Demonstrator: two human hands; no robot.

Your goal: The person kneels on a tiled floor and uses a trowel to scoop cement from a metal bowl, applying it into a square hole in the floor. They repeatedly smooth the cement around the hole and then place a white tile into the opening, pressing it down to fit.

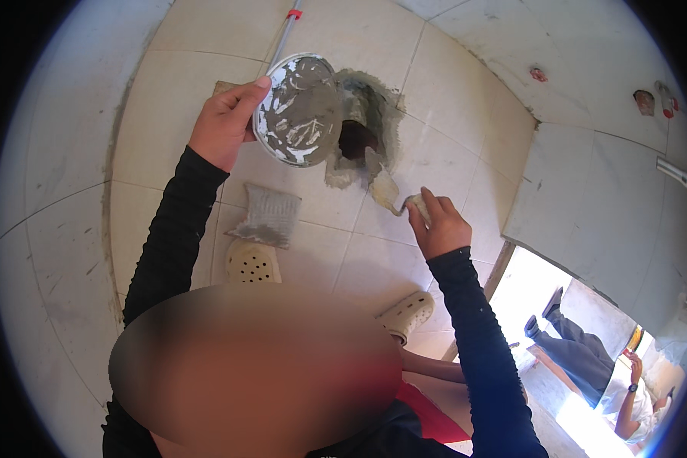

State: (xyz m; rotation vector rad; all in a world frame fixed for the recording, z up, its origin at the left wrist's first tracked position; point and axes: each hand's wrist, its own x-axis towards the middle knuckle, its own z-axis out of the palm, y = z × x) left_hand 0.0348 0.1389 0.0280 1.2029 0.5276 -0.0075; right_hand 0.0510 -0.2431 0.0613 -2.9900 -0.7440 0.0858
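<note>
My left hand (229,122) grips the rim of a round white lid (298,111) smeared with wet grey mortar, holding it tilted beside a hole. My right hand (439,223) is closed round the handle of a small pointing trowel (385,187) coated in mortar, its blade pointing at the hole's lower edge. The rough-edged hole (357,141) is cut through beige floor tiles, dark inside, with grey cement around its border. Below the lid lies a broken piece of tile (266,215), its ridged grey back facing up.
Beige clogs (253,263) are on my feet, near the tile piece. A thin metal rod (284,34) with a red band lies beyond the lid. A red valve handle (538,74) juts from the right wall. Through a doorway at lower right, another person (588,359) is visible.
</note>
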